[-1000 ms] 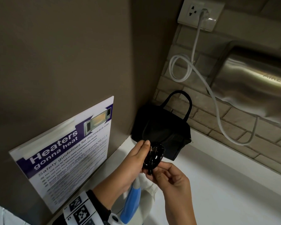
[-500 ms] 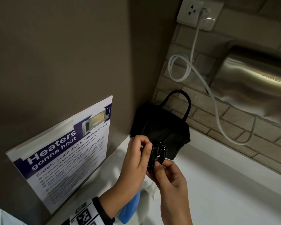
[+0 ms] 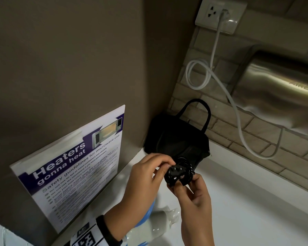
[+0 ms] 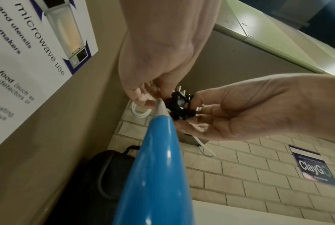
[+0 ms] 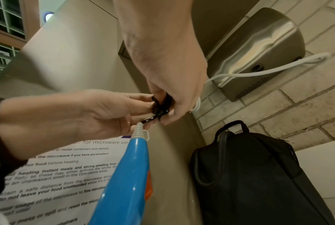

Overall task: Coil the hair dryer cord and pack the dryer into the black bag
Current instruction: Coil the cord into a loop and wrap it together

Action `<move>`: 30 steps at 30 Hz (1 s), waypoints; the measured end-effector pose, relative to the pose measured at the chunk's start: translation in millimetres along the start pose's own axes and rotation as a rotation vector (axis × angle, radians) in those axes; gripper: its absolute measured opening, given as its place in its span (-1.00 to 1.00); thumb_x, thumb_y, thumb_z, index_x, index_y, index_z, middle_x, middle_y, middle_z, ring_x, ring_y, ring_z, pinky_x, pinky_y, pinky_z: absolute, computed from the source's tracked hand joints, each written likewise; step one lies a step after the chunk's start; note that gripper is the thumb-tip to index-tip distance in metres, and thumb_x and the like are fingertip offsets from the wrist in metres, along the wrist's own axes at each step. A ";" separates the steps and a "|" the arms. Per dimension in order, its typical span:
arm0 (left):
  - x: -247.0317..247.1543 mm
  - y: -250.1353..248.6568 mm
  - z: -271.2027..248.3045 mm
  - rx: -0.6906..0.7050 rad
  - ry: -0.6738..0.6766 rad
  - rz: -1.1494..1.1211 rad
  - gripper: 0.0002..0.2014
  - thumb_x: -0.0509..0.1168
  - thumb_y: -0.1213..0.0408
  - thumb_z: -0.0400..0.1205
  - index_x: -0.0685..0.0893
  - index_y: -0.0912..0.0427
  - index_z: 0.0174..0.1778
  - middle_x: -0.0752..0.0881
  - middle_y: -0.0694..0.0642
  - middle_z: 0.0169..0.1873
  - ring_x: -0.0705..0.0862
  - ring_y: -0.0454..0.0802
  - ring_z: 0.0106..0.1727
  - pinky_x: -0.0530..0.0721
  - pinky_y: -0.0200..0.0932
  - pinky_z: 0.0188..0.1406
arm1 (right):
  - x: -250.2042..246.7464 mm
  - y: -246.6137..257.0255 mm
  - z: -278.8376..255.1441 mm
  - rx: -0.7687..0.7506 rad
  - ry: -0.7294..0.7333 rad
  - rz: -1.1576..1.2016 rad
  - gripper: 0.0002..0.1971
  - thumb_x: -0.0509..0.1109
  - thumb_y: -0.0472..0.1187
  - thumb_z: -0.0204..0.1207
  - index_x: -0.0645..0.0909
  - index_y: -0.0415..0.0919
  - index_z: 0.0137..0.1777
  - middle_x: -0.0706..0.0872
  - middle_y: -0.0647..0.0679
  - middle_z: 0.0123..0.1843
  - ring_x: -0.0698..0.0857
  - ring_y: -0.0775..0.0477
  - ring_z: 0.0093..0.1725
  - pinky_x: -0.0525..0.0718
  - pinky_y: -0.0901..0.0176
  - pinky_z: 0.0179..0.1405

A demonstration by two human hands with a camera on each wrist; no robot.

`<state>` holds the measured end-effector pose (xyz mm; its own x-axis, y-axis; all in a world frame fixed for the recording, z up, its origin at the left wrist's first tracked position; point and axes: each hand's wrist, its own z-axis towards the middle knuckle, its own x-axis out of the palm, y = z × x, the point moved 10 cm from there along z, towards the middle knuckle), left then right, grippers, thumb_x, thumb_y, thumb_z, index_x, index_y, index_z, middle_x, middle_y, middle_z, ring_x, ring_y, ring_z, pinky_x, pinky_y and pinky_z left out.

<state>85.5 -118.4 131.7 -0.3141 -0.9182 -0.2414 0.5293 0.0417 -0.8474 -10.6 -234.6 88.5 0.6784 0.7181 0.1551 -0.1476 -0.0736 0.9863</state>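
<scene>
Both hands hold a small coiled bundle of black cord (image 3: 179,173) above the white counter (image 3: 247,201), just in front of the black bag (image 3: 176,139). My left hand (image 3: 164,165) pinches the bundle from the left and above. From below and the right, my right hand (image 3: 184,185) pinches it too. In the left wrist view the plug's metal prongs stick out of the cord bundle (image 4: 179,105). The blue and white hair dryer (image 3: 155,219) is below the hands, its blue handle (image 5: 128,175) pointing up at the bundle. The bag (image 5: 249,175) stands in the corner with its handle up.
A white cable (image 3: 238,121) runs from the wall socket (image 3: 219,15) in a loop to a steel hand dryer (image 3: 277,93) on the brick wall. A microwave safety poster (image 3: 75,167) leans on the left wall.
My left fingers have gone from straight beside the bundle to curled over it. Both hands have shifted slightly up and right with the cord, closer to the bag.
</scene>
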 end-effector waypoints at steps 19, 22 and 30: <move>2.0 -11.9 -2.9 0.019 0.092 0.150 -0.71 0.29 -0.06 0.39 0.73 -0.08 -0.04 0.75 -0.15 -0.28 0.65 -0.14 -0.13 0.63 -0.37 -0.22 | -5.8 17.8 -4.6 -0.109 -0.021 -0.117 -0.89 0.32 -0.31 0.58 0.65 -0.11 -0.08 0.86 -0.05 -0.12 0.83 -0.02 -0.06 0.74 0.28 0.01; 5.4 1.4 -2.1 -0.059 0.118 0.063 -0.69 0.31 -0.07 0.38 0.74 -0.04 -0.05 0.72 -0.23 -0.28 0.69 -0.17 -0.14 0.64 -0.42 -0.22 | -6.8 13.6 -0.4 -0.054 0.008 -0.056 -0.91 0.31 -0.30 0.57 0.64 -0.27 -0.03 0.85 -0.18 -0.09 0.82 -0.13 0.02 0.76 0.21 0.06; 14.3 35.6 -1.0 -0.304 0.133 -0.260 -0.92 0.37 0.34 0.59 0.74 0.09 -0.09 0.84 0.03 -0.20 0.80 -0.10 -0.10 0.71 -0.26 -0.02 | 1.6 -13.0 -0.1 0.228 0.096 0.180 -0.77 0.16 -0.45 0.63 0.68 -0.43 0.03 0.83 -0.29 0.02 0.80 -0.22 0.08 0.79 0.04 0.06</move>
<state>99.0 -129.7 97.6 -0.5166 -0.8551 -0.0429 0.1684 -0.0524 -0.9843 -7.7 -232.5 75.9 0.5834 0.7406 0.3334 -0.0865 -0.3514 0.9322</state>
